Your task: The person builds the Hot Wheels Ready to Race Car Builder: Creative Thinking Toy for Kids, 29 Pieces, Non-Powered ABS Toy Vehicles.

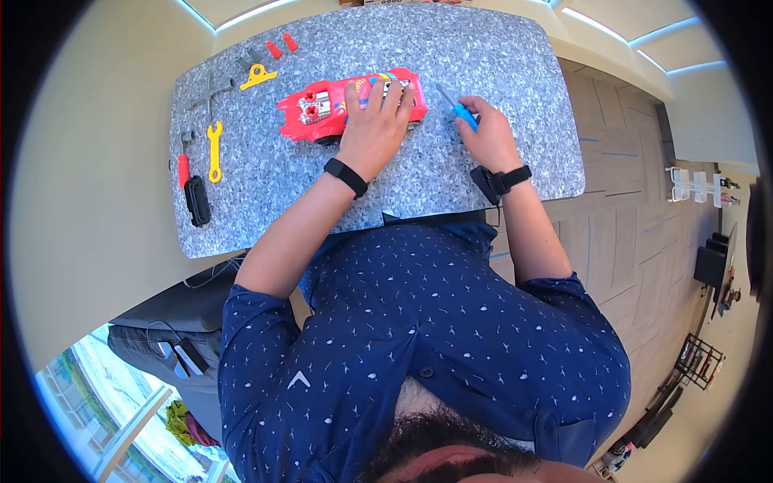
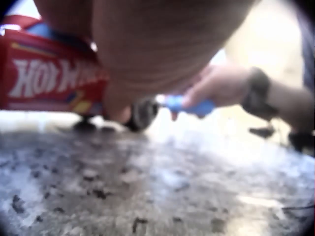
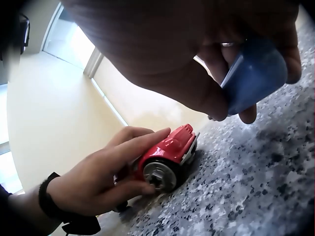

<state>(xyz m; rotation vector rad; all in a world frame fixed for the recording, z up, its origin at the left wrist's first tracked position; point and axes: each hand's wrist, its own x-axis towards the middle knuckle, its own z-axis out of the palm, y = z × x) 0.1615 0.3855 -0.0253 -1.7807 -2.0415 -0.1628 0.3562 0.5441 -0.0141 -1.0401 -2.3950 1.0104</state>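
Observation:
A red toy car [image 1: 326, 109] lies lengthwise on the speckled table, its side lettering visible in the left wrist view [image 2: 54, 78]. The left hand [image 1: 374, 133] grips the car from above, fingers over its right part; in the right wrist view its thumb lies by a wheel [image 3: 160, 176]. Just right of the car, the right hand [image 1: 489, 137] holds a screwdriver by its blue handle [image 1: 465, 117], also large in the right wrist view [image 3: 258, 73]. The metal shaft [image 1: 445, 94] points up and left, apart from the car in the head view.
On the table's left [image 1: 266, 201] lie a yellow wrench [image 1: 214, 151], a yellow part [image 1: 258, 76], two small red pieces [image 1: 282, 46], grey parts [image 1: 211, 95], a red-handled tool [image 1: 183, 169] and a black object [image 1: 196, 201]. The near table edge runs by the person's shirt.

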